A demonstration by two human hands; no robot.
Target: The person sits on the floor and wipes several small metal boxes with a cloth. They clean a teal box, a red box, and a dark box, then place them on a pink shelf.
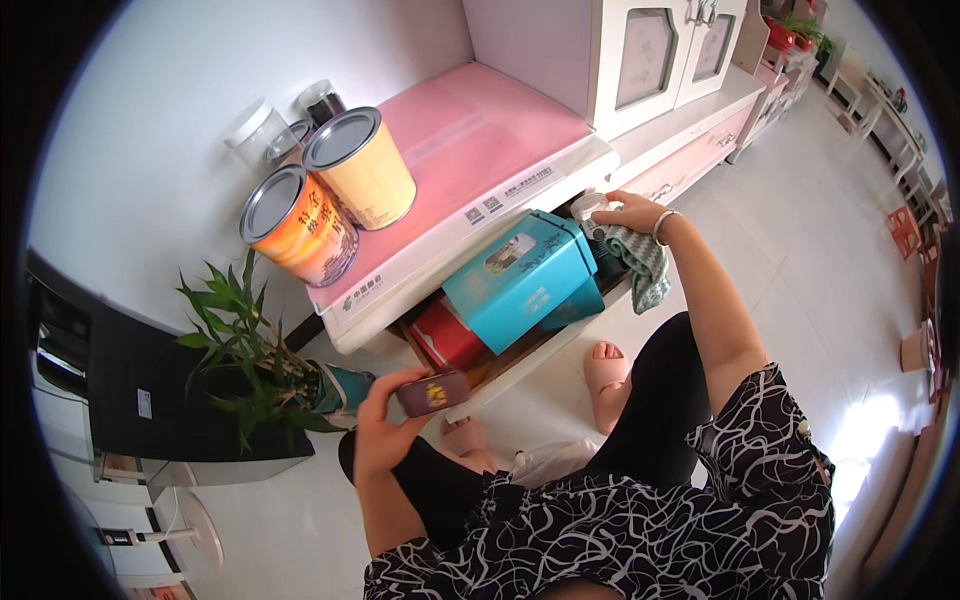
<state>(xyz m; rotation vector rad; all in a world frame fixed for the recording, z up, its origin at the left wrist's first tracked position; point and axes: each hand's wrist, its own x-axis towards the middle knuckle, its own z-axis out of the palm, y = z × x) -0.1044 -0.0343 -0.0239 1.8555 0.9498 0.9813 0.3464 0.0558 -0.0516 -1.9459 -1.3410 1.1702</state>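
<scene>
My left hand point(391, 424) grips a small dark maroon box point(433, 393) with yellow writing, just outside the near left corner of an open drawer point(525, 364). In my right hand point(637, 214) is a green-and-white patterned cloth point(643, 266), hanging down over the drawer's right end. The fingers of that hand touch a clear-topped jar point(589, 205) at the drawer's back right; whether they carry its weight is unclear. A large turquoise tin point(517, 277) lies tilted in the drawer, partly over a red box point(448, 334). A dark container point(609, 262) is partly hidden beneath the cloth.
Above the drawer, a pink-covered cabinet top point(465, 150) bears an orange tin point(300, 225), a cream tin point(361, 169) and clear jars point(259, 133). A potted plant point(255, 345) stands left. White cabinet doors point(645, 64) rise at the right. My feet point(606, 382) are below the drawer.
</scene>
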